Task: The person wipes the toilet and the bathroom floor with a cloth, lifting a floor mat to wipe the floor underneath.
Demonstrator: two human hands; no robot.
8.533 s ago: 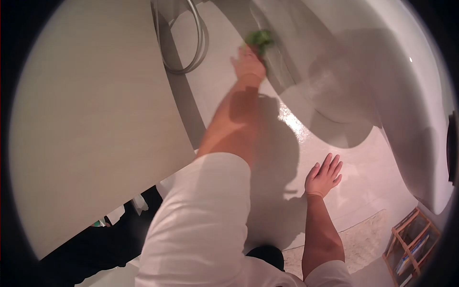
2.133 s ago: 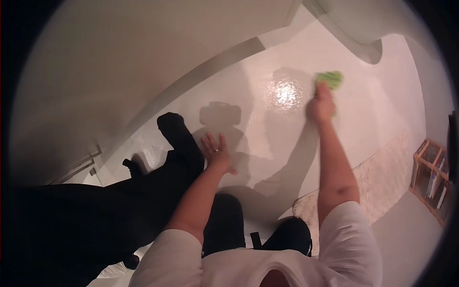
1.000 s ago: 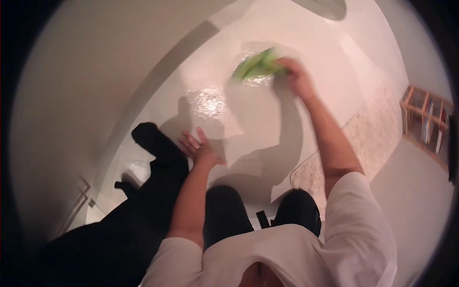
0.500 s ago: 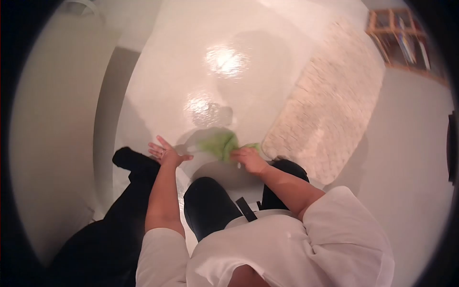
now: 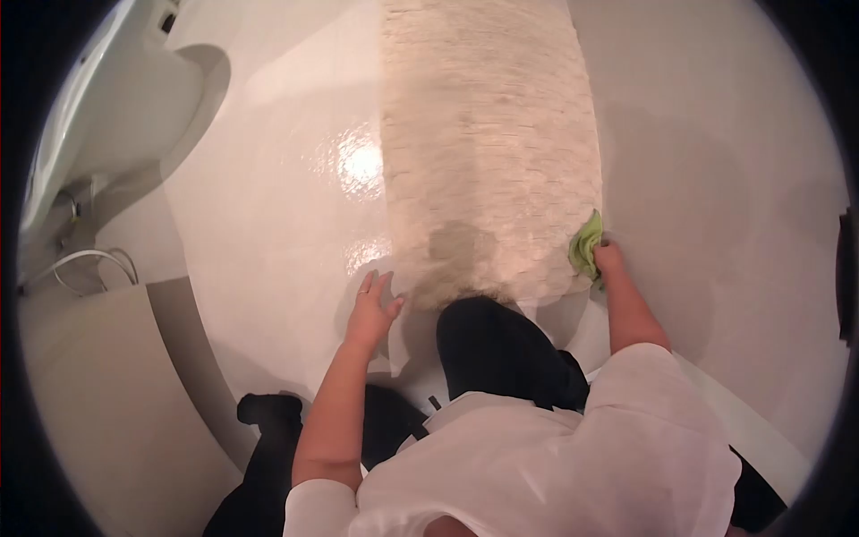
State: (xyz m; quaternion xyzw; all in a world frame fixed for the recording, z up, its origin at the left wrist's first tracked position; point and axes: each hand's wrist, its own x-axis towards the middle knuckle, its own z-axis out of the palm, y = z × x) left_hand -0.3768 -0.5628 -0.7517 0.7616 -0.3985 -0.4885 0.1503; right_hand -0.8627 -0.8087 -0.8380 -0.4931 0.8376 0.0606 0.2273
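My right hand is closed on a crumpled green cloth. The cloth hangs over the near right edge of a cream rug with a ribbed pile. My left hand is held out with its fingers apart and nothing in it, just off the rug's near left corner, above the pale, glossy floor. Whether its fingertips touch anything I cannot tell. My knee, in dark trousers, is at the rug's near end.
A white washbasin juts in at the upper left, with a pale hose below it. A beige cabinet or panel stands at the lower left. Along the right of the rug runs a plain pale wall.
The view has turned to the right, so the rug is now in front of me. My right hand has carried the green cloth from the floor to the rug's right edge. My left hand stays spread.
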